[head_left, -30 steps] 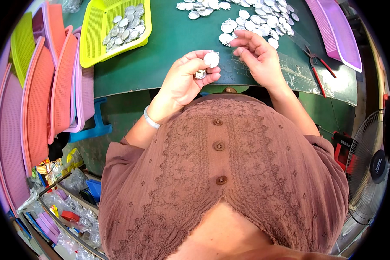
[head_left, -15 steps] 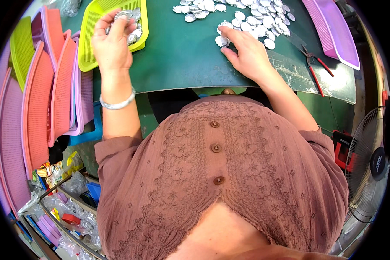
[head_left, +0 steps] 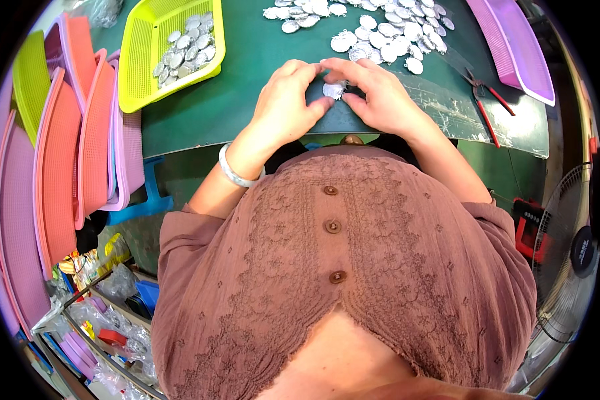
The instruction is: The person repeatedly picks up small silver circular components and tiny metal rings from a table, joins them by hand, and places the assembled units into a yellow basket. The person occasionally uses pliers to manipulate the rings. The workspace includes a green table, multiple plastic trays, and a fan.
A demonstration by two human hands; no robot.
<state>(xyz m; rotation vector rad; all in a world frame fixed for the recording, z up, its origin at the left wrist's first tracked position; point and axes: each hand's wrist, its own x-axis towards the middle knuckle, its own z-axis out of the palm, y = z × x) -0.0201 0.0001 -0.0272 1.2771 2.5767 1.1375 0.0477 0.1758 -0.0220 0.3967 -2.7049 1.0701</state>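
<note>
My left hand [head_left: 288, 99], with a pale bangle [head_left: 230, 168] on its wrist, and my right hand [head_left: 383, 99] meet near the table's front edge. Between them is a small round silver metal disc [head_left: 333, 90] with a scalloped rim. The fingers of both hands curl around it, and the thumbs come in close to its lower edge. Further back lies a loose pile of similar silver discs [head_left: 397, 37], with a smaller cluster [head_left: 303, 12] to its left. A lime green plastic basket [head_left: 132, 80] at the left holds several plain-looking silver discs [head_left: 188, 50].
Red-handled pliers [head_left: 485, 100] rest on the green tabletop [head_left: 247, 60] at the right, beside a purple basket [head_left: 513, 50]. Stacked pink, purple and green baskets [head_left: 57, 173] stand at the far left. A fan [head_left: 570, 253] is at the right, below the table.
My left hand has left the green basket and come right to the middle. My right hand has drawn back from the pile toward me, and a disc is now between both hands.
</note>
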